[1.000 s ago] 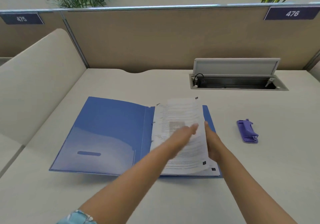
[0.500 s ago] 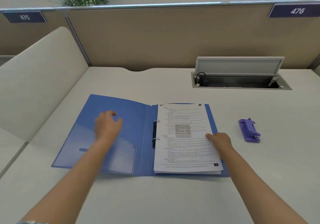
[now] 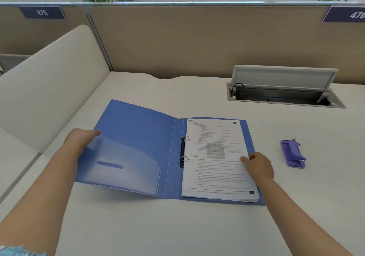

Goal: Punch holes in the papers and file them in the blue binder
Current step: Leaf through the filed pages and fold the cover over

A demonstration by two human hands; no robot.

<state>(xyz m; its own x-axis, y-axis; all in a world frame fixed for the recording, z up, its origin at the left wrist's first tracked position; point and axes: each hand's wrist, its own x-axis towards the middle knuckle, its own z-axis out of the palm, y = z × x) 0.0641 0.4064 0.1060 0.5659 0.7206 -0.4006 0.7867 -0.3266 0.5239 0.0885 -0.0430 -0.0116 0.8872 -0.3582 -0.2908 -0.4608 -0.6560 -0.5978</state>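
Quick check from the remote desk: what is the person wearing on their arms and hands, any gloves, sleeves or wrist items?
Both hands are bare: no gloves, rings or watch show on the left hand or the right hand. Both forearms are uncovered too. The only clothing in view is a light blue patterned sleeve edge at the bottom left corner, on the left arm. The right arm leaves the picture before any sleeve shows.

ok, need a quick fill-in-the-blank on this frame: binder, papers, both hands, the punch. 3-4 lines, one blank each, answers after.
1. The papers sit threaded on the binder's two metal ____.
2. The left hand grips the outer edge of the blue binder's ____ cover.
3. The right hand rests on the papers' ____ edge.
4. The purple hole punch lies on the desk to the ____ of the binder, untouched.

Missing words: rings; left; right; right
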